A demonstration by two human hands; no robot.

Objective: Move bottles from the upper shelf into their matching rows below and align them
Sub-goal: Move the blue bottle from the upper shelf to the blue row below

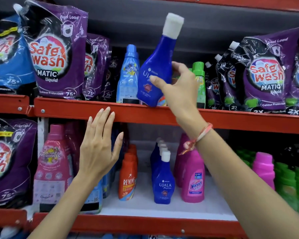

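My right hand (178, 87) grips a dark blue Ujala bottle (158, 66) with a white cap, tilted to the right above the front edge of the upper red shelf (93, 110). A light blue bottle (128, 75) and a green bottle (199, 83) stand on that shelf on either side of it. On the lower shelf (188, 209) a row of matching dark blue Ujala bottles (163, 180) runs front to back, between orange Revive bottles (128, 175) and pink Vanish bottles (192, 176). My left hand (100, 149) is flat and spread in front of the lower shelf, holding nothing.
Purple Safe Wash pouches (57, 54) fill the upper shelf at left and more pouches (264, 75) at right. A large pink softener bottle (52, 168) stands lower left. Pink (264, 168) and green bottles (288, 183) crowd the lower right.
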